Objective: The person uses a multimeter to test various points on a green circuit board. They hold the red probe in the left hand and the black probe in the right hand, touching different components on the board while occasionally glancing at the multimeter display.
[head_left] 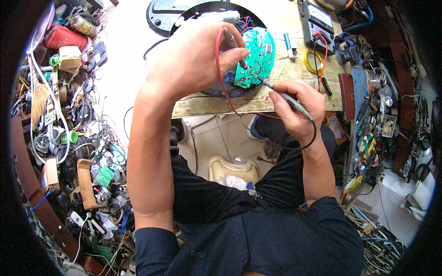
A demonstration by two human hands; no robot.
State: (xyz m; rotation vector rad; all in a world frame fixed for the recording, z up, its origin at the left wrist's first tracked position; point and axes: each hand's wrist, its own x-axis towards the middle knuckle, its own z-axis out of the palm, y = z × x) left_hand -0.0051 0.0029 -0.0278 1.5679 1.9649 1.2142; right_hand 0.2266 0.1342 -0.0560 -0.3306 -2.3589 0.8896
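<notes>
From the head camera, we saw our left hand [193, 57] curled around the red probe [232, 43], fingers closed on its shaft, with the tip pressed down on the green circuit board [255, 57]. Our right hand [297, 110] gripped the black probe [281, 94] like a pen, fingers shut on it, its metal tip touching the lower edge of the same board. The board sat tilted inside a round black appliance housing [216, 89], which rested on the wooden workbench [276, 69] in front of us.

We judged the work to be in mid-measurement: the housing was already open, the board was exposed, and both probes were in contact. We could not tell how many points on the board had been checked or remained. The red lead [220, 78] looped down over the bench edge, and the black lead ran back around our right wrist.

The analog multimeter [317, 20] lay at the far right of the bench, near the board, with a yellow coil of wire [313, 62] just beside it. A heap of cables and scrap parts [78, 129] filled the left side, and a rack of boards and tools [373, 133] stood to the right. Our left hand covered part of the board, so the red tip's exact contact point was hidden.
</notes>
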